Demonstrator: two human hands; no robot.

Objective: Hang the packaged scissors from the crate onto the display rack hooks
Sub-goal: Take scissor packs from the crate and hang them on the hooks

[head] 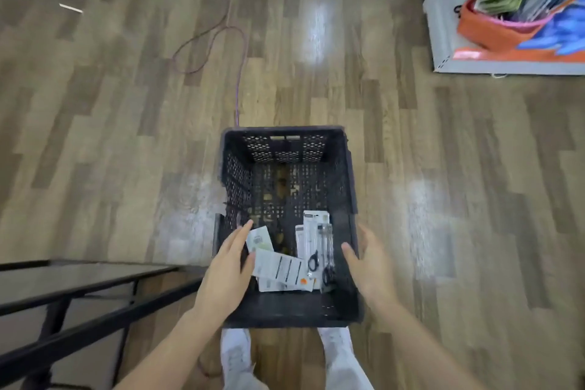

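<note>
While the camera looks straight down, a black perforated crate (286,149) sits on wood-plank floor (126,104), directly in front of two white shoes (235,355).

Contents: several packaged scissors (318,250) lie in the near half of the crate. Two or three long packs lean against the right wall, black handles toward the near end. One white backing card (281,271) lies flat, printed side up, with an orange spot at its corner. A smaller white pack (259,241) is tilted at the left, just under the left fingertips. Far half of the crate floor is bare mesh, the floor showing through.

Hands: left hand (229,266) reaches in over the left wall, fingers straight and together, fingertips beside the smaller pack, thumb edge against the flat card. It grips nothing. Right hand (368,266) is at the crate's right wall, fingers relaxed and extended, thumb inside the rim; whether the palm touches the wall I cannot tell. It holds nothing either.

Surroundings: a dark-framed desk (79,282) at lower left, its top near the crate's left corner. A purple cable (218,38) loops across the floor and runs to the crate's far rim. At upper right stands a grey display rack base (443,41) with perforated uprights; packaged goods hang blurred above it, and an orange and blue bag (519,32) rests on the base.
</note>
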